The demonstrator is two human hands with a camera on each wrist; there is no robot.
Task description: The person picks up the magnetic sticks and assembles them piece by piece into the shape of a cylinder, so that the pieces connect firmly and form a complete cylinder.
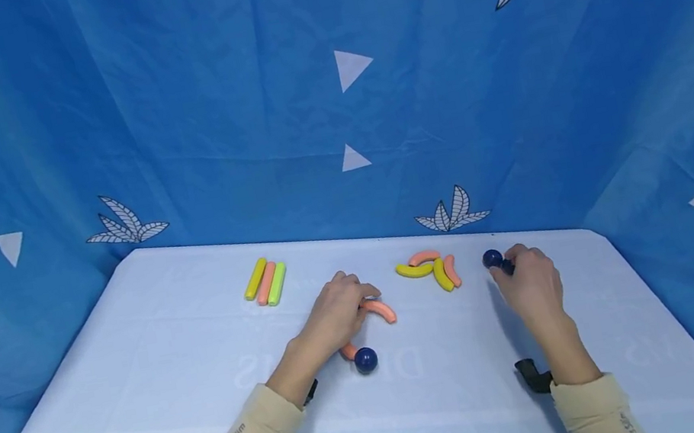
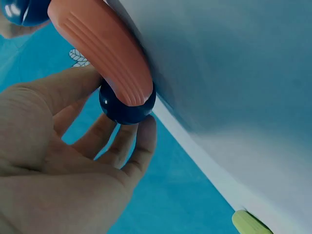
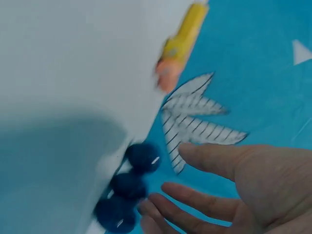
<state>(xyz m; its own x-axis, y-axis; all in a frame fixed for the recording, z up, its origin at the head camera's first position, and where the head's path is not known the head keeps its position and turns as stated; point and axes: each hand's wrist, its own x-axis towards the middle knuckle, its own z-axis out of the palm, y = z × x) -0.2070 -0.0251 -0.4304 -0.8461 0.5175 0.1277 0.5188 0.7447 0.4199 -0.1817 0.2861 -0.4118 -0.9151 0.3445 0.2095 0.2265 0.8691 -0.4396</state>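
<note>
Navy ball [image 2: 121, 114] at one end of curved orange pc [image 2: 105, 48], mid-scene: L hand [image 1: 334, 308] pinches it btwn thumb & fingertips. R hand [image 1: 533, 284], far right, has thumb & fingers apart, just beside dk blue balls [image 3: 142, 157]; can't tell if touching. Curved yellow/orange pcs [image 1: 414, 270] lie far, btwn hands; straight sticks [image 1: 267, 283] far left.

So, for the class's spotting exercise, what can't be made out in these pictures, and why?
Head view: the blue ball pinched by the left hand, hidden behind that hand.
Head view: part of the row of blue balls, covered by the right hand.
Left wrist view: the rest of the green stick, cut off by the bottom edge.
Right wrist view: sharp outlines of the yellow piece and coral piece, lost to blur.
</note>
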